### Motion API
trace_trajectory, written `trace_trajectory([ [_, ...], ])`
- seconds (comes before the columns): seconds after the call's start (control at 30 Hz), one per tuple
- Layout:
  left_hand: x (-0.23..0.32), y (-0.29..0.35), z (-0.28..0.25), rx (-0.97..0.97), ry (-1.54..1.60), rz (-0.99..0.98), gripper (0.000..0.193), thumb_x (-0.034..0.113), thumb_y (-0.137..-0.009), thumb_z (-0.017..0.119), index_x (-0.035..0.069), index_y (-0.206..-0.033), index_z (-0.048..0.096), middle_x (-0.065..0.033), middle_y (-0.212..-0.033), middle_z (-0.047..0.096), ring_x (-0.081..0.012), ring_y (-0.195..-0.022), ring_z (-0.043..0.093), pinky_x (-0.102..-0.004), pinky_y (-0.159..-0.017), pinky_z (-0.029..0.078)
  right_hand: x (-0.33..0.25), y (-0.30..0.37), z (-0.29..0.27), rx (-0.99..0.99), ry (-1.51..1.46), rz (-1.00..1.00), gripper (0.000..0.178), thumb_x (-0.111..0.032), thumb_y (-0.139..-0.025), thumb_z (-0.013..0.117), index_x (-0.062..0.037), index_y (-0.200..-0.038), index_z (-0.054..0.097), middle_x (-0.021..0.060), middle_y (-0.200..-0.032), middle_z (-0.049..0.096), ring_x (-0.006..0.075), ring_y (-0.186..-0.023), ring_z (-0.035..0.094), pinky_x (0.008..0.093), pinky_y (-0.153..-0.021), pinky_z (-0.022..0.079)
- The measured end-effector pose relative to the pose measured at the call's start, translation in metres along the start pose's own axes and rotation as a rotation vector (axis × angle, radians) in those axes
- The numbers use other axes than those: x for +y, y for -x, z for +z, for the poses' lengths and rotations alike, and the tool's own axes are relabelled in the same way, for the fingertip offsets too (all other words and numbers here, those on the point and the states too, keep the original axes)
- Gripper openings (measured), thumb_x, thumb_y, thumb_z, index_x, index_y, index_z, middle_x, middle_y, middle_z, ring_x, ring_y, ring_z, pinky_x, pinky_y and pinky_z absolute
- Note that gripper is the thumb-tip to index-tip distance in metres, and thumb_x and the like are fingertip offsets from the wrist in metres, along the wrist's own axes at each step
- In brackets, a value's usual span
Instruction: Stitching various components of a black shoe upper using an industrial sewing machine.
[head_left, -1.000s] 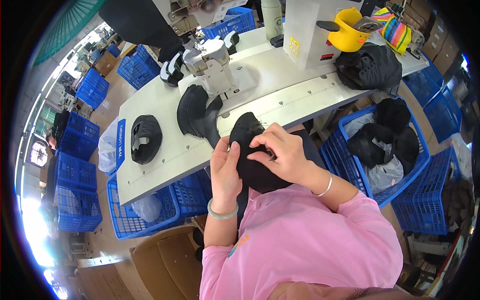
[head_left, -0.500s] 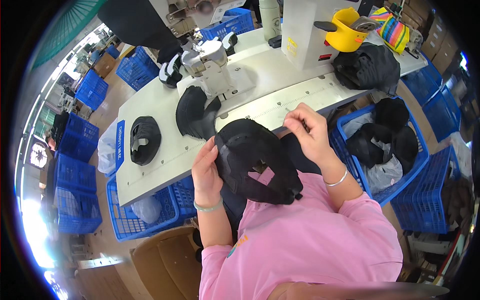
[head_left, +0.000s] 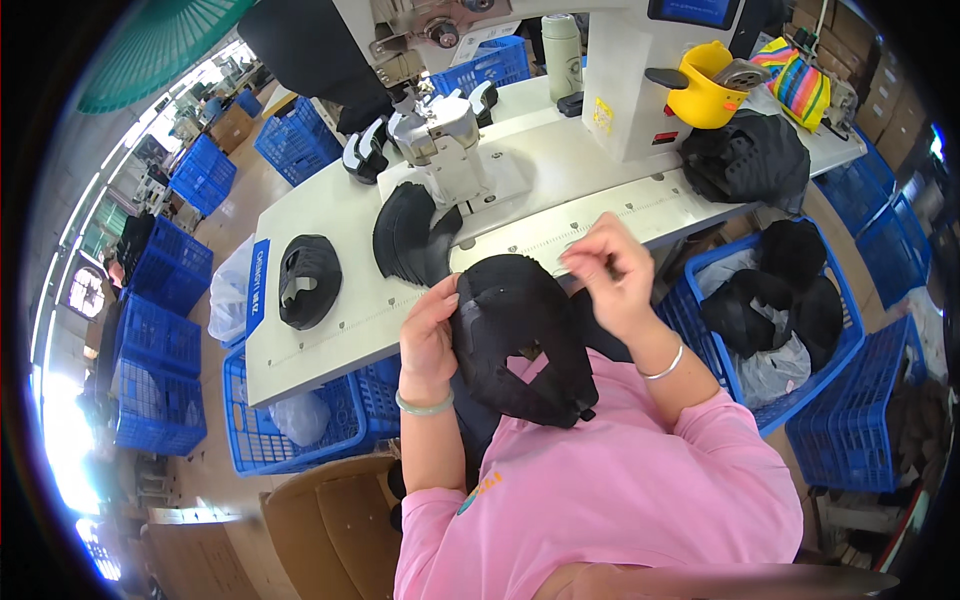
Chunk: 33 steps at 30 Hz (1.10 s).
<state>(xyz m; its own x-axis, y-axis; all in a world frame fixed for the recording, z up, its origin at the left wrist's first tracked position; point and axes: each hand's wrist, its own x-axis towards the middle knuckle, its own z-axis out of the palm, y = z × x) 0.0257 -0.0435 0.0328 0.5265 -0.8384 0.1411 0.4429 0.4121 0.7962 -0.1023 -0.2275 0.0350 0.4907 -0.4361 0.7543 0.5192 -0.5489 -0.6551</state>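
Observation:
A black cloth cap (head_left: 505, 320), seen with a diamond-shaped opening in it, hangs in front of my chest at the table's near edge. My left hand (head_left: 430, 335) grips its left edge, thumb and fingers closed on the fabric. To the right of the cap, and apart from it, my right hand (head_left: 615, 275) is raised with thumb and forefinger pinched. What it pinches, if anything, is too small to make out. Just beyond the cap, a stack of curved black pieces (head_left: 405, 235) lies on the white table (head_left: 350, 350). Another black cap (head_left: 310, 280) rests farther left.
A sewing machine (head_left: 450, 150) stands behind the stack. Toward the back right are a yellow duck-shaped cup (head_left: 700, 90) and a dark fabric bundle (head_left: 750, 160). A blue crate (head_left: 850, 350) of black pieces is at my right; another blue crate (head_left: 290, 455) sits under the table's left side.
The view has shifted, so the table sits farther right and lower. My right hand has come slightly closer to the cap, still pinched. My left hand keeps its hold.

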Motion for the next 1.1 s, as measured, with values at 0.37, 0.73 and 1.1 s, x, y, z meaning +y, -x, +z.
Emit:
trace_trajectory([
  [0.37,-0.008,-0.004,-0.013,-0.031,0.096,0.0,0.044,0.01,-0.082,0.043,-0.013,-0.118,0.051,-0.0207,-0.115,0.061,-0.0277,-0.106,0.059,-0.0343,-0.096,0.044,0.007,-0.008,-0.095,-0.078,0.24,0.4,0.017,-0.015,-0.088,0.061,0.0003,-0.08,0.064,-0.0003,-0.07,0.059,0.0065,-0.066,0.05,0.0211,-0.062,0.04],
  [0.73,-0.01,0.0,-0.035,-0.061,0.102,0.078,0.041,0.011,-0.086,0.039,-0.012,-0.117,0.053,-0.0209,-0.116,0.062,-0.0288,-0.106,0.06,-0.0363,-0.097,0.044,0.062,0.017,-0.179,-0.669,0.714,0.667,0.048,-0.044,-0.097,0.039,-0.0049,-0.105,0.065,0.0185,-0.105,0.065,0.0393,-0.102,0.058,0.043,-0.087,0.044],
  [1.1,-0.009,-0.005,-0.014,-0.025,0.01,0.02,0.045,0.015,-0.08,0.044,-0.014,-0.113,0.054,-0.0211,-0.111,0.063,-0.0272,-0.102,0.061,-0.0323,-0.093,0.045,0.007,-0.005,-0.129,-0.451,0.76,0.535,0.028,-0.026,-0.09,0.057,0.0004,-0.083,0.063,0.0146,-0.071,0.062,0.028,-0.063,0.06,0.0369,-0.062,0.047],
])
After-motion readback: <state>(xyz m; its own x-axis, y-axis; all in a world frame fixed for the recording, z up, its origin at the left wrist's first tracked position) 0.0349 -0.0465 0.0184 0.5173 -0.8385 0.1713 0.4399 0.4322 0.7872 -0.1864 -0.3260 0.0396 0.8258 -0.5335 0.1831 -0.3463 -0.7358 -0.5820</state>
